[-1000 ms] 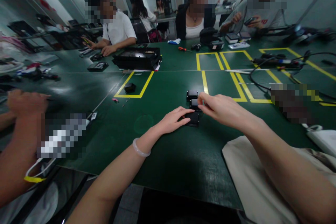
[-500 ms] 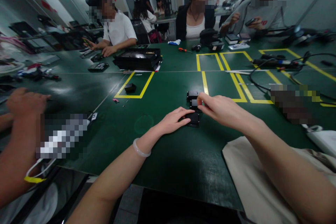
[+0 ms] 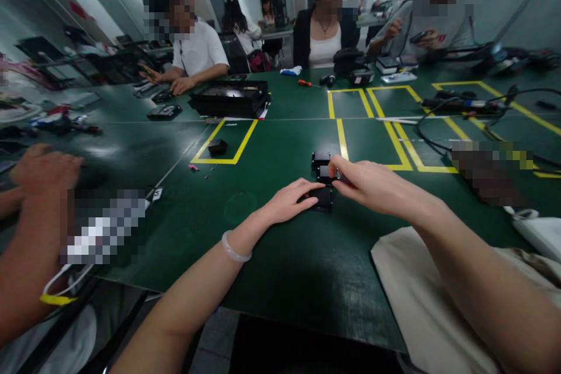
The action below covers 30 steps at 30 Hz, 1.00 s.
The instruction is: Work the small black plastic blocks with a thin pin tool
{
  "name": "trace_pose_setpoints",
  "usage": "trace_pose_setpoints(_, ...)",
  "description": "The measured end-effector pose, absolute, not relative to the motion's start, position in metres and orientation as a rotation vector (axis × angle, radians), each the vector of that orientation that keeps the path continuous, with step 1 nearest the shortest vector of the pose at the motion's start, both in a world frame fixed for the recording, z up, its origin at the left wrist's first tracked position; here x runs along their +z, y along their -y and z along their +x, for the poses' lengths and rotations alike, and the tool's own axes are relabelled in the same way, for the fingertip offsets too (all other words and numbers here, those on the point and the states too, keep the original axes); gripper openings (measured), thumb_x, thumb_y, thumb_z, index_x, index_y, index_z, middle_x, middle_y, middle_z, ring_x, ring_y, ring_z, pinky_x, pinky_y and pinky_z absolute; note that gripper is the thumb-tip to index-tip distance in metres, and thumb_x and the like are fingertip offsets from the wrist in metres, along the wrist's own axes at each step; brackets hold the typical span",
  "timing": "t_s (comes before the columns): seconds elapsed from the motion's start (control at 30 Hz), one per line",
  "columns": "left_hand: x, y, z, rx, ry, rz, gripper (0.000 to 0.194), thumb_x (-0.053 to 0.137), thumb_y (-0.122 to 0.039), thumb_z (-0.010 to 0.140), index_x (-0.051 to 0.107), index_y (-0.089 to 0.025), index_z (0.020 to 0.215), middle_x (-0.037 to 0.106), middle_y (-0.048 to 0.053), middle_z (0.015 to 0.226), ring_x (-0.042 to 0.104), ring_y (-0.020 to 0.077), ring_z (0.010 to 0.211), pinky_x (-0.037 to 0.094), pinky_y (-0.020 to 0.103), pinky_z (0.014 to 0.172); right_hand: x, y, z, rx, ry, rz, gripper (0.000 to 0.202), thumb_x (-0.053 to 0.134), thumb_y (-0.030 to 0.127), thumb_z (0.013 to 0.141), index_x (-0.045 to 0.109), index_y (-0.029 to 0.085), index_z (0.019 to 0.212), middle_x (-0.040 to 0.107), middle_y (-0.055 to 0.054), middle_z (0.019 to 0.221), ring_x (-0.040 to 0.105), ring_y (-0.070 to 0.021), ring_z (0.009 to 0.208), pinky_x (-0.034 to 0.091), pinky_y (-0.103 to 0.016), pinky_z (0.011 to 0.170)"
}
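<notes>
Three small black blocks stand in a row on the green table: a far block [image 3: 321, 158], a middle block [image 3: 325, 173] and a near block [image 3: 323, 199]. My left hand [image 3: 293, 198], wearing a pale bangle, reaches in from the left. Its thumb and fingers are stretched around the near block and hold it against the table. My right hand [image 3: 362, 183] is curled in a pinch at the right side of the middle block. Whatever lies between those fingertips is hidden by the hand.
Beige cloth [image 3: 394, 263] lies under my right forearm. A small dark part [image 3: 217, 146] sits inside yellow tape at the left, with a black tray [image 3: 232, 99] behind it. Cables [image 3: 425, 123] run along the right. A person's arm [image 3: 39, 210] rests at the far left; several people sit opposite.
My right hand has shifted slightly to the right, and its pinched fingers are turned a little. My left hand and the black blocks have stayed in place.
</notes>
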State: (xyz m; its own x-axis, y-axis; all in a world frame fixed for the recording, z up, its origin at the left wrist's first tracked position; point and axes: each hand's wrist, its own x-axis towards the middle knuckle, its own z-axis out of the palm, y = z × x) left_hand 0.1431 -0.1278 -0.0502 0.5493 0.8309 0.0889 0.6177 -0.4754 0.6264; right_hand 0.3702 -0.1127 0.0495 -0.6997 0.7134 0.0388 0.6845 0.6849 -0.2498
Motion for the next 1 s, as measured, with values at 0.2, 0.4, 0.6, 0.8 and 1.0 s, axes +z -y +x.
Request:
trace_pose_setpoints(0.2, -0.0506, 0.1274, 0.1427, 0.511, -1.168, 2.258, 0.041, 0.041, -0.042, 0.099, 0.045, -0.030, 0.139, 0.053, 0.005, 0.117, 0.055, 0.0201, 0.106, 0.044, 0.034, 0.094, 0.0484, 0.1140, 0.3666, 0.189, 2.735, -1.258, 0.020, 0.037, 0.037, 0.096, 0.049, 0.022, 0.097, 0.060, -0.002, 0.070, 0.053, -0.0180, 0.061, 0.023, -0.027, 0.052)
trace_pose_setpoints(0.4, -0.0495, 0.1278, 0.1427, 0.507, -1.162, 2.258, 0.043, 0.040, -0.043, 0.099, 0.043, -0.030, 0.140, 0.053, 0.005, 0.118, 0.055, 0.0203, 0.104, 0.044, 0.035, 0.094, 0.0496, 0.1126, 0.3700, 0.279, 2.754, -1.204, 0.017, 0.038, 0.029, 0.093, 0.046, 0.021, 0.106, 0.062, -0.002, 0.075, 0.053, -0.0169, 0.062, 0.026, -0.026, 0.054)
trace_pose_setpoints(0.6, -0.0496, 0.1279, 0.1429, 0.512, -1.173, 2.263, 0.042, 0.041, -0.043, 0.099, 0.045, -0.030, 0.138, 0.054, 0.006, 0.116, 0.055, 0.0211, 0.105, 0.044, 0.035, 0.093, 0.0486, 0.1114, 0.3668, 0.186, 2.728, -1.285, 0.020, 0.040, 0.039, 0.095, 0.051, 0.022, 0.098, 0.061, -0.002, 0.071, 0.053, -0.0177, 0.062, 0.023, -0.026, 0.053)
trace_pose_setpoints(0.8, -0.0491, 0.1283, 0.1434, 0.526, -1.166, 2.250, 0.041, 0.040, -0.042, 0.099, 0.045, -0.031, 0.139, 0.054, 0.005, 0.117, 0.055, 0.0207, 0.105, 0.044, 0.034, 0.093, 0.0515, 0.1134, 0.3693, 0.298, 2.762, -1.196, 0.016, 0.039, 0.030, 0.093, 0.047, 0.022, 0.105, 0.061, -0.002, 0.075, 0.052, -0.0163, 0.061, 0.025, -0.026, 0.053)
trace_pose_setpoints(1.0, -0.0502, 0.1278, 0.1435, 0.525, -1.170, 2.248, 0.041, 0.042, -0.042, 0.099, 0.046, -0.030, 0.137, 0.054, 0.005, 0.116, 0.056, 0.0205, 0.104, 0.044, 0.034, 0.093, 0.0513, 0.1128, 0.3678, 0.189, 2.754, -1.290, 0.020, 0.038, 0.038, 0.094, 0.050, 0.022, 0.100, 0.061, -0.003, 0.072, 0.053, -0.0180, 0.061, 0.022, -0.027, 0.052)
